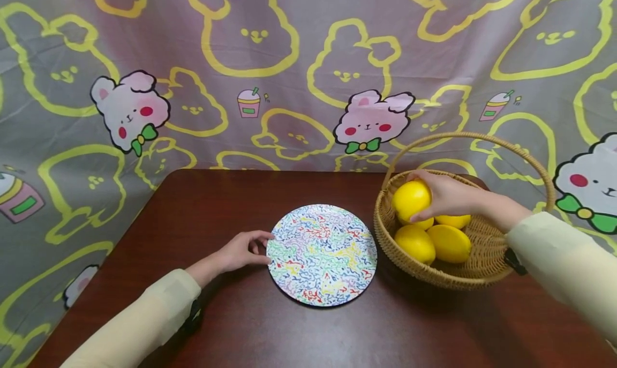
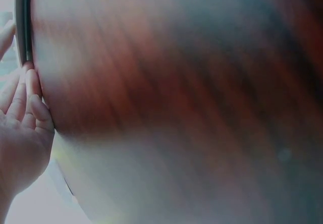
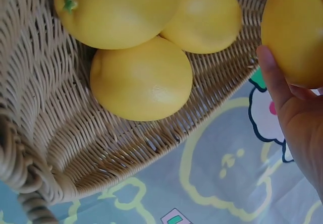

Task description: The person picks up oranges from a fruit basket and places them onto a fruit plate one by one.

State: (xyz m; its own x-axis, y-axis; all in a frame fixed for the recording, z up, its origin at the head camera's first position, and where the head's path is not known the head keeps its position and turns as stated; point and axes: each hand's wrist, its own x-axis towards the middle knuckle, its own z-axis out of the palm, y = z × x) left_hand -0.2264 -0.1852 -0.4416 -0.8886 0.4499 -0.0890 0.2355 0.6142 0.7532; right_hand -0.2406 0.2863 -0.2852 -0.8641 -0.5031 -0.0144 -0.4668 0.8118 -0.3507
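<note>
A yellow lemon (image 1: 412,197) is held between the thumb and fingers of my right hand (image 1: 448,194), over the far left side of a wicker basket (image 1: 487,250). In the right wrist view the held lemon (image 3: 298,32) shows at the right edge, with one fingertip on its skin. Below it several more lemons (image 1: 449,243) lie in the basket. My left hand (image 1: 241,250) holds the left edge of a flat round plate (image 1: 322,255) with a colourful squiggle pattern, thumb and fingers at its rim. The left wrist view shows fingers (image 2: 33,85) against that dark rim.
The basket's tall arched handle (image 1: 467,135) rises above the right forearm. Both plate and basket stand on a dark red-brown table (image 1: 231,320). A cartoon-printed cloth (image 1: 299,84) hangs behind the table and along its left side.
</note>
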